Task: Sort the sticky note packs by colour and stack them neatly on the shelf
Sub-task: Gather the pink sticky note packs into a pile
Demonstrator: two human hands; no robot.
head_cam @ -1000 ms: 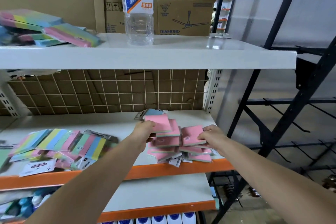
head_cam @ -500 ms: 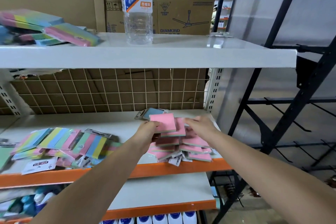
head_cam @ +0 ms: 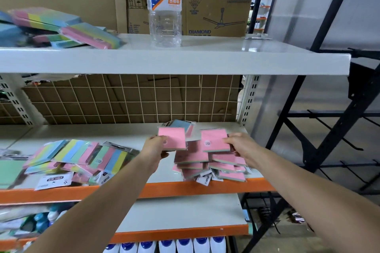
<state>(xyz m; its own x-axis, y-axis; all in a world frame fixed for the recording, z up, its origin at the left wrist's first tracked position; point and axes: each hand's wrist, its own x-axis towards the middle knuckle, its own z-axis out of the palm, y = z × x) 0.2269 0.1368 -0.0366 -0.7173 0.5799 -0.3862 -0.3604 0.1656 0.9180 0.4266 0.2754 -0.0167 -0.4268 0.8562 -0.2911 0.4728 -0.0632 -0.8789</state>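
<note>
Two pink packs are up off the shelf point(head_cam: 127, 135) at once, and that is where your risk sits.

Far left, the striped multicolour packs point(head_cam: 78, 154) lie fanned and overlapping near the orange front lip, their paper header cards hanging toward the edge. A forearm brushing across them would likely push one over, so keep your left arm clear as you work.

Your left hand point(head_cam: 153, 150) holds the left pink pack point(head_cam: 172, 138) by its left edge, thumb on top and fingers curled beneath, so the grip is clamped on that pack. It is only an edge pinch on slick wrap, and a quick move could let the pack swing or slip.

Between your hands the pink pile point(head_cam: 209, 165) is loose and staggered, with its front packs reaching the lip. Setting a pack down off-centre could slide the lower ones off the front.

Your right hand point(head_cam: 243, 148) grips the right pink pack point(head_cam: 214, 139) at its right edge, fingers closed round it, just above the pile. Behind, a blue-topped pack point(head_cam: 181, 125) lies near the back; take care it does not get buried under pink.
</note>
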